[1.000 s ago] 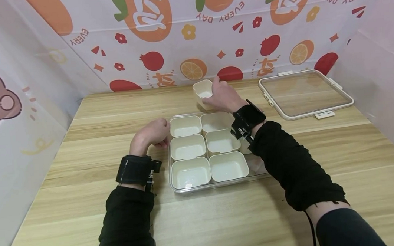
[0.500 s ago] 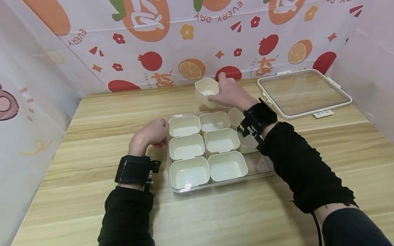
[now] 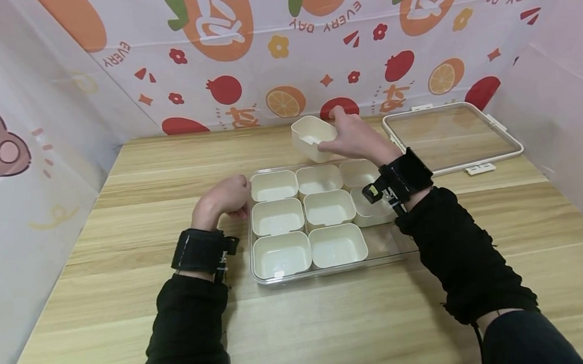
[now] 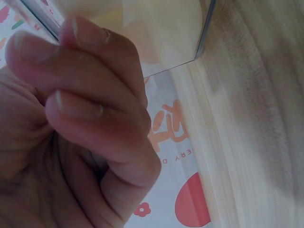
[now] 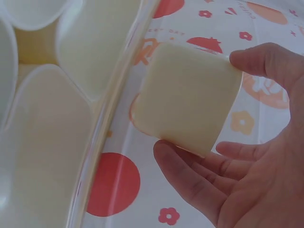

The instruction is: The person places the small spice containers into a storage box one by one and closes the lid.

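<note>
My right hand (image 3: 355, 137) pinches a small cream bin (image 5: 190, 97) between thumb and fingers, beyond the far edge of a clear plastic box (image 3: 321, 272). In the head view the bin's mouth faces up, slightly tilted. Rows of matching cream bins, among them a front-left one (image 3: 281, 255) and a front-middle one (image 3: 338, 246), fill most of the box. The right column's front place holds none. My left hand (image 3: 220, 199) has its fingers curled at the box's left rim near the far corner; its thumb is hidden in the left wrist view (image 4: 104, 104).
A clear lid (image 3: 452, 135) with a cream frame and clips lies at the back right of the wooden table (image 3: 299, 324). A fruit-print cloth (image 3: 244, 41) hangs along the table's back edge. White sheeting covers both sides.
My right hand has shifted to the right with the cream bin, uncovering the right column of bins in the box. The left hand has stayed at the rim.
</note>
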A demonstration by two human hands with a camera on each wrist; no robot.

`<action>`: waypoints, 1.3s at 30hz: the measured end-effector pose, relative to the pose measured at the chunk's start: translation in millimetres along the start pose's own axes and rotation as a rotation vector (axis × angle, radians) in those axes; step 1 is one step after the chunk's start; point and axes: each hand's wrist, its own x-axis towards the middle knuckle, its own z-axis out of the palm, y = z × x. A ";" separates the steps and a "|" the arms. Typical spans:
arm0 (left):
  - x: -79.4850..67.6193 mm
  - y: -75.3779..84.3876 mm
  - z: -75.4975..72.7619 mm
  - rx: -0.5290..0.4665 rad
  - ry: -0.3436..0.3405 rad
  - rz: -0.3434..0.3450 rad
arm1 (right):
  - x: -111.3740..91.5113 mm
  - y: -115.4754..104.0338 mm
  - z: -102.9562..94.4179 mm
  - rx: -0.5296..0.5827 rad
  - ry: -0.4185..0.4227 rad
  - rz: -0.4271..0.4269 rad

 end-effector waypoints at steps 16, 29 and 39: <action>-1.8 1.0 -0.4 -0.002 -0.007 -0.013 | -24.2 10.1 -14.0 0.015 -0.067 -0.078; -2.0 1.2 0.1 0.009 -0.002 -0.019 | -42.0 24.0 -20.2 0.085 -0.045 -0.121; -1.1 1.4 0.1 0.013 -0.004 -0.019 | -58.2 34.4 -30.7 0.153 -0.040 -0.118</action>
